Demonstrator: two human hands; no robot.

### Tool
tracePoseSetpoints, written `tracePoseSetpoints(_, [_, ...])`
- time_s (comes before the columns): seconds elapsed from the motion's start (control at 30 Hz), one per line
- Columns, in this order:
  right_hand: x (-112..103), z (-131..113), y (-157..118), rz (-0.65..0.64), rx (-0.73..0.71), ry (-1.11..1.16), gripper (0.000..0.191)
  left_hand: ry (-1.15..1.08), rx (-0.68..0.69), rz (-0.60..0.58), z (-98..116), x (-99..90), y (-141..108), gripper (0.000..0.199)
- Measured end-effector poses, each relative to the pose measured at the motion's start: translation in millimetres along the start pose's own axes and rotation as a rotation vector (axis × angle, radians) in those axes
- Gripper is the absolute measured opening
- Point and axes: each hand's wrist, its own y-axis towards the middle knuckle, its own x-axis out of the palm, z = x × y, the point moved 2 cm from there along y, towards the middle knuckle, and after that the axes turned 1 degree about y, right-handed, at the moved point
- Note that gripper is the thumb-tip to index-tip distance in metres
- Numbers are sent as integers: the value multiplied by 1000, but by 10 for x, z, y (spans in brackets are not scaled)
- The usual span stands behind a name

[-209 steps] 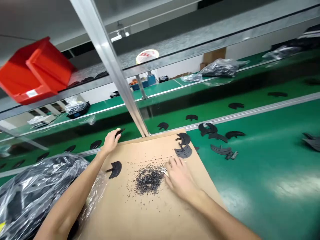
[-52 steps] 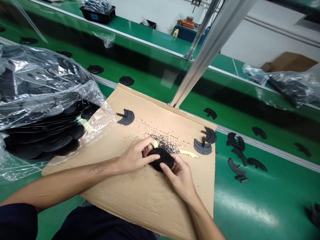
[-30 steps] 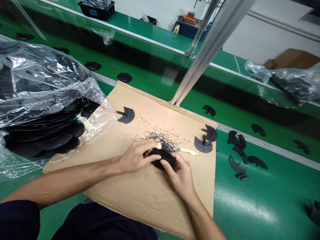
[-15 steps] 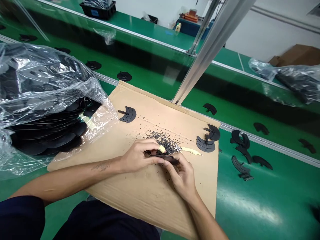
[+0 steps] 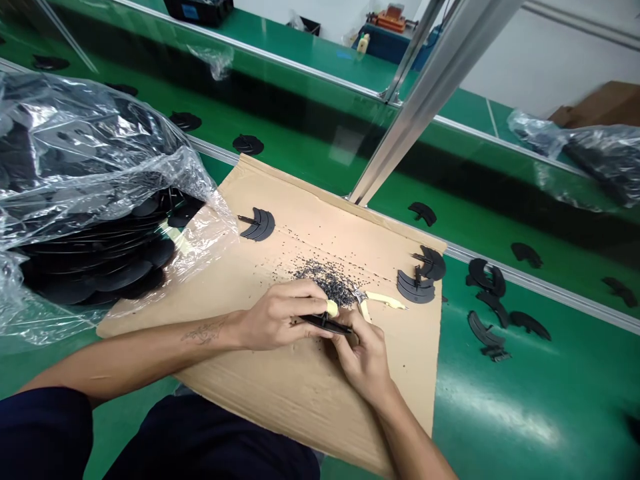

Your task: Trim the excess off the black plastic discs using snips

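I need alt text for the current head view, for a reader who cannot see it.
A thin black part is in the grip of a person's left hand and right hand, above a cardboard sheet. Just beyond lie scattered black bits and a yellow-handled tool. Curved black parts lie on the cardboard, and a clear plastic bag with black pieces sits at picture left.

short navy sleeve (image 5: 47, 427), navy clothing (image 5: 210, 440), tattooed left forearm (image 5: 167, 351), yellow fingertip cover (image 5: 332, 307)

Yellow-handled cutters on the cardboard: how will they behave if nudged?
The yellow-handled cutters probably won't roll: they lie flat, handles splayed. Pushed towards the black bits, they'd likely scatter some, as the metal head sits at the pile's edge.
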Motion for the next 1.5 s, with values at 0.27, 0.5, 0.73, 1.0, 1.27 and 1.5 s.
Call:
tracePoseSetpoints(0.27, [0, 6, 15, -48, 3, 34, 17, -14, 1, -14, 26, -34, 12, 8])
tracePoseSetpoints(0.5, [-4, 2, 36, -8, 42, 147, 16, -71, -68, -129, -1, -30, 28, 26])
tracePoseSetpoints(0.73, [-135, -17, 77, 99, -15, 21, 18, -39, -124, -55, -44, -19, -17, 21])
tracePoseSetpoints(1.0, [-296, -17, 113, 81, -90, -5, 16, 67, -109, -37, -56, -30, -30, 13])
tracePoseSetpoints(1.27, [-261, -47, 83, 76, -216, -67, 21, -445, -479, -203, -140, -80, 41, 55])
tracePoseSetpoints(1.5, [-241, -16, 81, -147, -209, -76, 16, -474, -622, -378, -182, -99, 27, 15])
